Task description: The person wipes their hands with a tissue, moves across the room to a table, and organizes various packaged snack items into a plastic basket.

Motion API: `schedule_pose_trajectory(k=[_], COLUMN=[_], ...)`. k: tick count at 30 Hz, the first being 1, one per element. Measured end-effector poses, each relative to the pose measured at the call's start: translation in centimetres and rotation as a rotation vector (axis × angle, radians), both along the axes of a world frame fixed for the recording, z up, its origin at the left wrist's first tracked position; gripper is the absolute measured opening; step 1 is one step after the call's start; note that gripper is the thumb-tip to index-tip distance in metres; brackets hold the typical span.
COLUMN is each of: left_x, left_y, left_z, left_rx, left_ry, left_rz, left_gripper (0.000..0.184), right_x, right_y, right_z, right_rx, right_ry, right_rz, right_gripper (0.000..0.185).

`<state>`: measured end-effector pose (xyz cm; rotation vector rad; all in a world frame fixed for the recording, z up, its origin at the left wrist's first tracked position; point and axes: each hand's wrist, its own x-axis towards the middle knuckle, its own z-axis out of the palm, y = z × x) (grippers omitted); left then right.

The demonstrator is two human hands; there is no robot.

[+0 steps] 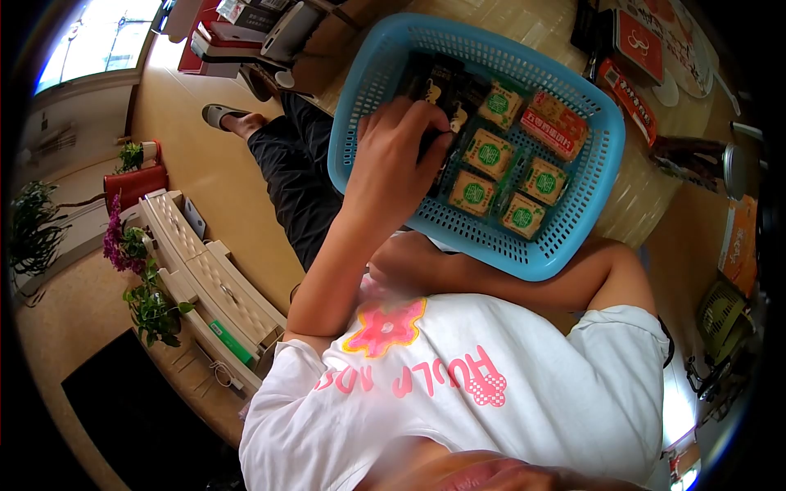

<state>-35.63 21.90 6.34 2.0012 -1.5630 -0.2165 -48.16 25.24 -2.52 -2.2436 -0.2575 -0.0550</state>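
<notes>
A blue plastic basket (604,184) stands in front of me, tilted in this view. My left hand (397,151) reaches into its left side, fingers curled down and thumb bent, over black packets (446,86) with gold print. A dark packet seems to be between thumb and fingers, partly hidden by the hand. To the right lie several wrapped square pieces (489,154) with round green labels, and a red-and-tan packet (554,124). My right forearm crosses below the basket, and my right hand (403,260) is near its lower left corner; its fingers are blurred and partly hidden.
The basket is on a pale table (643,200). A jar (727,168) with a metal lid, a red packet (629,98) and a red box (639,45) lie to the right. At left are a cream cabinet (221,282), plants (155,307) and a leg (286,176) in black trousers.
</notes>
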Motion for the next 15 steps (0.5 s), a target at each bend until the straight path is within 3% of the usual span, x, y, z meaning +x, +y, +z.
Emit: schedule_pose_trajectory(k=[6,15], left_x=[0.07,-0.07], left_y=[0.16,0.16], left_z=[-0.50,-0.49], left_rx=[0.016,0.043], left_ry=[0.058,0.108], left_rz=[0.101,0.103], left_gripper=[0.015,0.028], right_x=[0.08,0.04], right_y=[0.19,0.46], right_z=[-0.21,-0.79], right_rx=[-0.026,-0.037], right_ry=[0.015,-0.045], right_rz=[0.033,0.000], right_gripper=[0.012,0.014])
